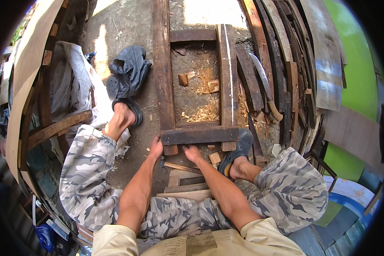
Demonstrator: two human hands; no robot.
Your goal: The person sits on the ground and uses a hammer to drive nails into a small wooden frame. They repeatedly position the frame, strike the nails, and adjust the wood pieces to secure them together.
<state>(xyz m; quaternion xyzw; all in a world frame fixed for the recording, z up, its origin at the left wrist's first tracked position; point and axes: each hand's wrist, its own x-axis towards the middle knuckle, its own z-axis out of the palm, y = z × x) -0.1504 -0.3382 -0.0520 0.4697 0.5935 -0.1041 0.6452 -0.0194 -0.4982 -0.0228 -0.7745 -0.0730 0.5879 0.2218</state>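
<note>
A frame of dark, weathered planks lies on the ground in front of me, with a left rail (163, 81), a right rail (227, 81) bearing a white line, and a near crosspiece (200, 135) laid over both. My left hand (156, 147) is closed at the crosspiece's left end, beside the left rail's tip. Under the crosspiece's near edge, my right hand (193, 154) is closed, its fingertips partly hidden by the wood. A hammer (181, 167) with a wooden handle lies just below my hands, its head toward the left.
Wood chips (202, 112) and small offcuts (213, 85) lie inside the frame. A machete (264, 81) rests on stacked planks (281, 55) at right. Dark cloth (132, 70) covers part of a clog by my left foot. A low wooden stool (187, 181) stands between my legs.
</note>
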